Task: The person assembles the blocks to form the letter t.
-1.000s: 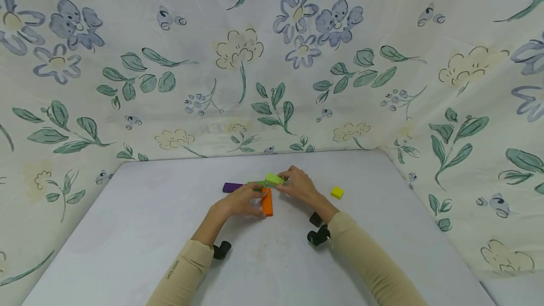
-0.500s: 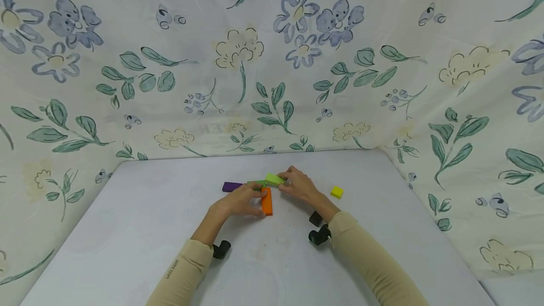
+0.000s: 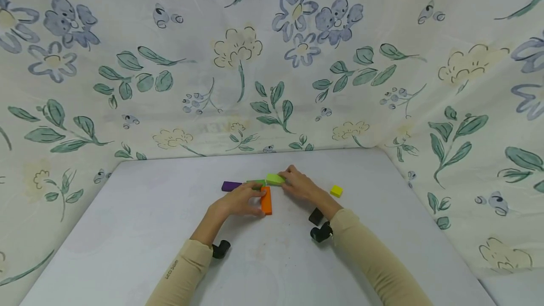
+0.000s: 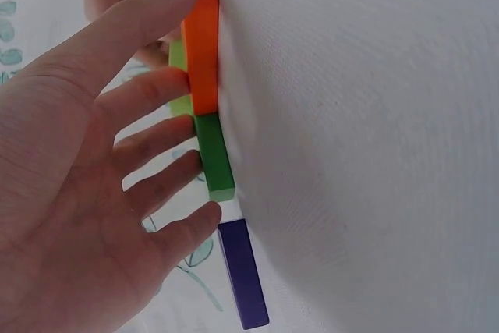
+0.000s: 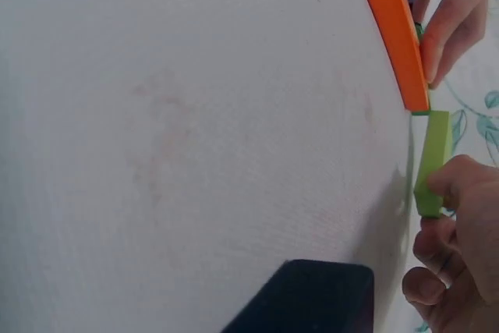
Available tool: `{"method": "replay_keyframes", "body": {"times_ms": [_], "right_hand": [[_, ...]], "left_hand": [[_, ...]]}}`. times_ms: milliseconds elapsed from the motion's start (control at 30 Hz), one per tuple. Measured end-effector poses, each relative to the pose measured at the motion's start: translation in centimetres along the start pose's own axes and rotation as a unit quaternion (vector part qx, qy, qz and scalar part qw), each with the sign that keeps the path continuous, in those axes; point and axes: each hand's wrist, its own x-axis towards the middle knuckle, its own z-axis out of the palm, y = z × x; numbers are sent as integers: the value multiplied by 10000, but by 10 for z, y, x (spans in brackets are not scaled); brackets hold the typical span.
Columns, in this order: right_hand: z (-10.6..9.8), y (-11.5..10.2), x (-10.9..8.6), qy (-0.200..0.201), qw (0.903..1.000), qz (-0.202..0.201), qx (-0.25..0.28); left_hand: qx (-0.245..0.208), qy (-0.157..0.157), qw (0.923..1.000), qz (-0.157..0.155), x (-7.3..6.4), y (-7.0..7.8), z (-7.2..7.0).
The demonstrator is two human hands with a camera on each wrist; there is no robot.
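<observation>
In the head view my left hand (image 3: 241, 200) rests beside an orange block (image 3: 266, 201), thumb and index finger touching its left side. The left wrist view shows those fingers mostly straight and spread, the others along a dark green block (image 4: 214, 157). A purple block (image 3: 231, 186) lies left of the green one, with a small gap between. My right hand (image 3: 299, 184) pinches a lime green block (image 3: 274, 179) by its right end, just beyond the orange block's far end. In the right wrist view its thumb (image 5: 451, 181) presses on the lime block.
A small yellow block (image 3: 336, 191) lies right of my right hand on the white table (image 3: 148, 230). Black wrist devices (image 3: 321, 232) hang under both forearms. A floral cloth (image 3: 238, 74) rises behind the table and along its sides.
The lime block has turned from slanted to nearly level, roughly in line with the green one. My right hand has turned slightly with it; my left hand has stayed put.
</observation>
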Motion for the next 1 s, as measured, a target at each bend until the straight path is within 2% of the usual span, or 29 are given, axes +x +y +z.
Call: {"method": "replay_keyframes", "body": {"times_ms": [267,667,1000], "right_hand": [[-5,-1,1,-189,9997,22,-176],[-3,2,1,-262,9990,-214,-304],[-2,1,1,-281,9984,-292,-389]], "left_hand": [[-11,-59,10000,-22,0,0,-2],[-155,-63,9998,-63,-2,2,0],[-99,-61,9999,-53,-2,1,0]]}}
